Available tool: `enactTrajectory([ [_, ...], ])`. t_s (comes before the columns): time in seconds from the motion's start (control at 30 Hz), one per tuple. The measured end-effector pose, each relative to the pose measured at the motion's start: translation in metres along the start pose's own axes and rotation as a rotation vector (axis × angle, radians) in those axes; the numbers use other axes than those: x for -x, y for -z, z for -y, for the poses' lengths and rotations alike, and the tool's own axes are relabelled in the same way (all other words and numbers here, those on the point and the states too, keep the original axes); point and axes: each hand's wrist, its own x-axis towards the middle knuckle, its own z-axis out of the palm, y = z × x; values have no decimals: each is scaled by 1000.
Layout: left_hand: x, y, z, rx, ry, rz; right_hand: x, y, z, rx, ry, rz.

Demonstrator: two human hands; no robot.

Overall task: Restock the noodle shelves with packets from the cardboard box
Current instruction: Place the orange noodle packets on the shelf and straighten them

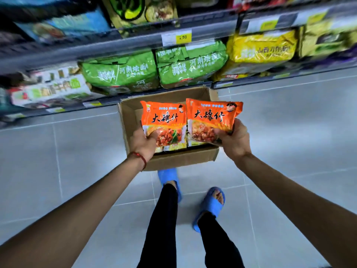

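Each of the hands, left hand [144,142] and right hand [234,139], pinches the lower edge of an orange noodle packet [164,120], which looks light, crinkly and crushable.

A thin red cord bracelet [139,156] is worn at the wrist just behind the fingers of the left hand [144,141]; a small knot or bead is hinted at on it but cannot be made out. The forearms [87,200] behind the fingers of the left hand and of the right hand [234,141] are seen bare right back to the lower edge. Well below the fingers, black close-fitting trousers [164,219] with narrow legs are worn. Blue, soft, rounded slides are worn on the feet: the right slipper [209,208] is open-toed with a broad band, while the left slipper [167,176] is only partly seen.
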Motion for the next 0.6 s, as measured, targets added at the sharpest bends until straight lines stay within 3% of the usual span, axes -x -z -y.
enactTrajectory([
  [0.37,156,52,-122,250,-228,-72,119,144,79,-298,259,19],
  [0.6,248,74,-235,321,-473,-141,177,259,146,-240,487,-102],
])
